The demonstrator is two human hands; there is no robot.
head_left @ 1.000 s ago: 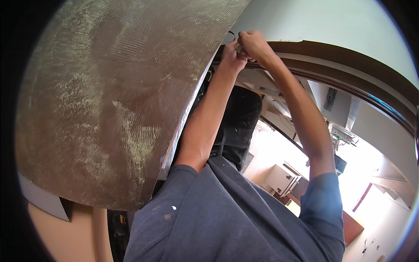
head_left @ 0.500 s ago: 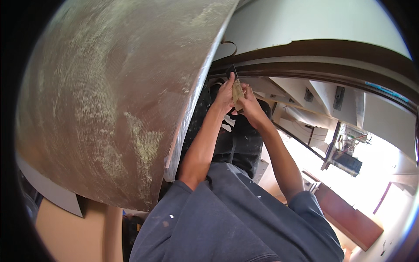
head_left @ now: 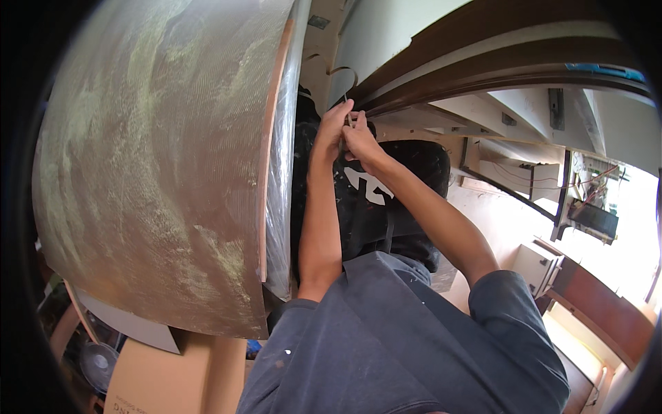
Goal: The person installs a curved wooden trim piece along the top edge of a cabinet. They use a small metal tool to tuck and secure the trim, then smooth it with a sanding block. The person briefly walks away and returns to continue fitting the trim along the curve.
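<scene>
My left hand (head_left: 329, 131) and my right hand (head_left: 363, 146) meet above my dark trousers (head_left: 414, 165), just right of the large panel. Between them they grip a thin flat spreader (head_left: 349, 119), now seen nearly edge-on and mostly hidden by the fingers. The fingers of both hands are closed around it. To the left, the brown panel (head_left: 158, 172) carries yellowish smears in fine combed lines. Clear plastic wrap (head_left: 281, 159) covers what lies under its right edge. A thin brown curled strip (head_left: 348, 69) sticks up beyond my hands.
A dark brown rail (head_left: 476, 69) runs across the upper right, with pale boards below it. A cardboard box (head_left: 172, 372) stands at lower left beside a round grey object (head_left: 98, 362). At far right lies a reddish-brown board (head_left: 596, 303).
The view has shifted, so more of the panel's right edge shows. The spreader has turned from showing its yellowish face to nearly edge-on. Both hands still hold it.
</scene>
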